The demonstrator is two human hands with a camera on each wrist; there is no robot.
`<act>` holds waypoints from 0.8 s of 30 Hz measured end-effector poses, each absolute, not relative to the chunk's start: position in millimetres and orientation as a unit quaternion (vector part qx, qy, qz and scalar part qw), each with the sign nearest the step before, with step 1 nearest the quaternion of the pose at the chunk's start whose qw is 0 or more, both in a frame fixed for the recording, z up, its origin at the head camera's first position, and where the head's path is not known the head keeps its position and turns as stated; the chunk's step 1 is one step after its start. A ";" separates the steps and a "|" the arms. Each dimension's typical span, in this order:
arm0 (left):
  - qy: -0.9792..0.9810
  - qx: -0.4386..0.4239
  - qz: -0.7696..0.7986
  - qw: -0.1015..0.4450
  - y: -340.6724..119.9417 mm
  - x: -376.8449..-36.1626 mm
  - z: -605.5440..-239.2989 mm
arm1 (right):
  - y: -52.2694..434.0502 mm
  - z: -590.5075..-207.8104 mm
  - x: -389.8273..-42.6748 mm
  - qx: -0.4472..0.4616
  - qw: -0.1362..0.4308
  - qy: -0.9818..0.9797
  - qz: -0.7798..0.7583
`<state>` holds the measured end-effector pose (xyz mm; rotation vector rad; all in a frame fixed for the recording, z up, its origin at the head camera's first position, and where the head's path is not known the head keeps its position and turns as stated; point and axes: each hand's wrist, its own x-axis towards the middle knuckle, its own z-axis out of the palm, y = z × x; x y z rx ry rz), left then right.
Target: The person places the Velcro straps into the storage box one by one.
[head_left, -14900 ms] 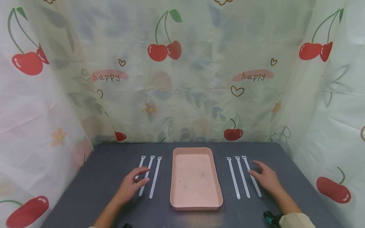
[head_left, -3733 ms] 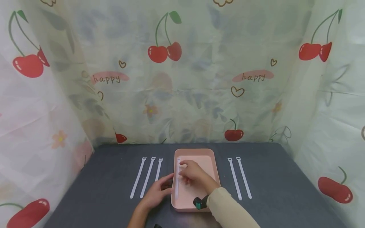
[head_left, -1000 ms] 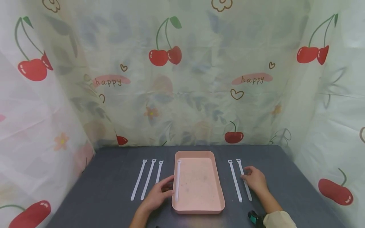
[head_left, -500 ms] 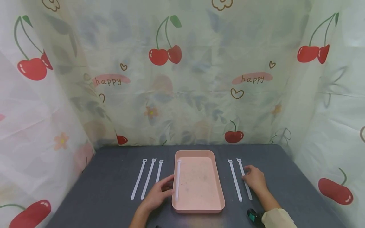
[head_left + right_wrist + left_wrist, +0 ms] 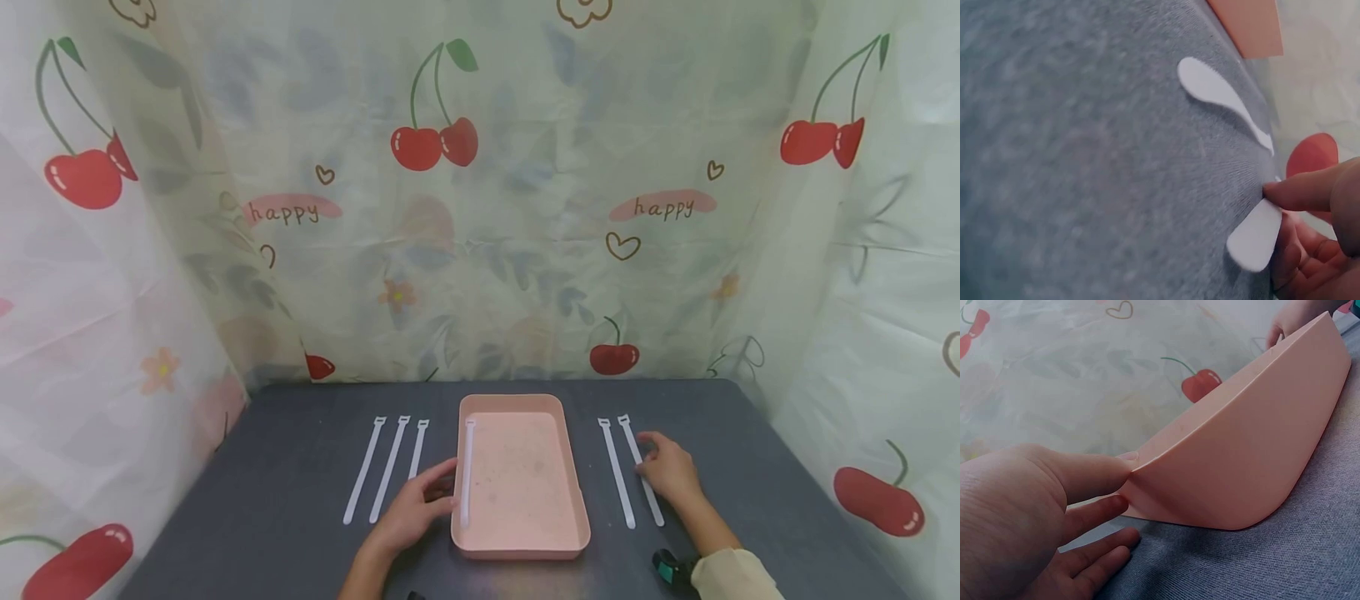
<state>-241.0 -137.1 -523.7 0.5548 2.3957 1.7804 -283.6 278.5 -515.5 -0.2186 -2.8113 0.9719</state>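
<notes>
A pink tray (image 5: 517,533) sits mid-table with one white strap (image 5: 468,475) lying along its left inner wall. My left hand (image 5: 442,492) grips the tray's left rim; in the left wrist view the thumb lies on the rim of the tray (image 5: 1241,469) and the fingers (image 5: 1094,512) rest against its outer wall. My right hand (image 5: 651,458) is on the rightmost strap (image 5: 654,508). In the right wrist view its fingertips (image 5: 1291,190) pinch that strap's rounded end (image 5: 1254,240), which is slightly raised. A second strap (image 5: 617,473) lies between it and the tray.
Three white straps (image 5: 390,469) lie side by side left of the tray. The grey table (image 5: 300,467) is closed in on three sides by cherry-print curtains (image 5: 480,208). A wrist device (image 5: 671,571) shows near the right sleeve.
Since the earliest frame one right-side strap has gone into the tray. The right hand came back from the tray to the rightmost strap and has barely moved in the last second. The left hand stays on the rim.
</notes>
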 end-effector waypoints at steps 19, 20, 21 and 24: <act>0.779 0.189 0.595 0.049 -137.6 -239.9 -524.0 | 278.4 -510.6 -287.7 -0.015 0.046 -0.938 0.344; 0.781 0.189 0.594 0.049 -137.7 -240.2 -524.2 | 278.6 -510.4 -288.1 -0.017 0.045 -0.936 0.348; 0.782 0.188 0.592 0.048 -137.9 -240.7 -524.7 | 278.8 -510.1 -288.3 -0.017 0.045 -0.935 0.352; 0.787 0.189 0.585 0.048 -138.3 -241.9 -525.1 | 279.2 -509.3 -288.6 -0.019 0.047 -0.930 0.363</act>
